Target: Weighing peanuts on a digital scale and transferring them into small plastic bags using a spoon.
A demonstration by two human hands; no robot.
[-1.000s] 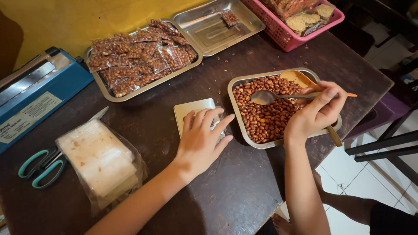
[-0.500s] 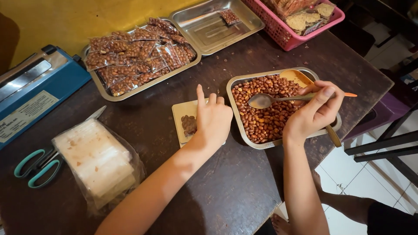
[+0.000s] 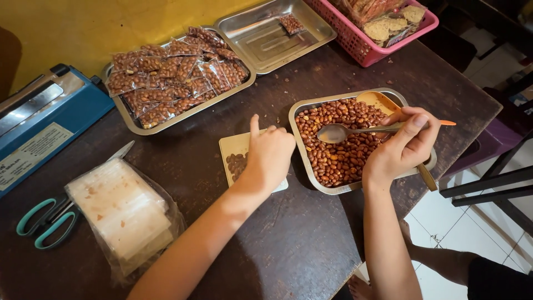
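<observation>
My right hand [image 3: 404, 145] grips a metal spoon [image 3: 340, 133] whose empty bowl hovers over a steel tray of brown peanuts [image 3: 338, 145]. My left hand [image 3: 270, 154] rests on a small pale flat board [image 3: 233, 149] just left of that tray, index finger raised, with a small pile of peanuts [image 3: 236, 164] beside the fingers. What the fingers pinch is hidden. A yellow scoop [image 3: 377, 102] lies in the tray's far corner.
A steel tray of filled peanut packets [image 3: 172, 75] sits behind, an almost bare steel tray [image 3: 272, 34] beside it, and a pink basket [image 3: 383, 28] at the back right. A blue heat sealer [image 3: 39, 125], teal scissors [image 3: 44, 219] and a stack of clear bags [image 3: 122, 214] lie left.
My left hand, flat on the board a second ago, has curled and shifted aside, uncovering a small pile of peanuts. The spoon has stayed over the tray.
</observation>
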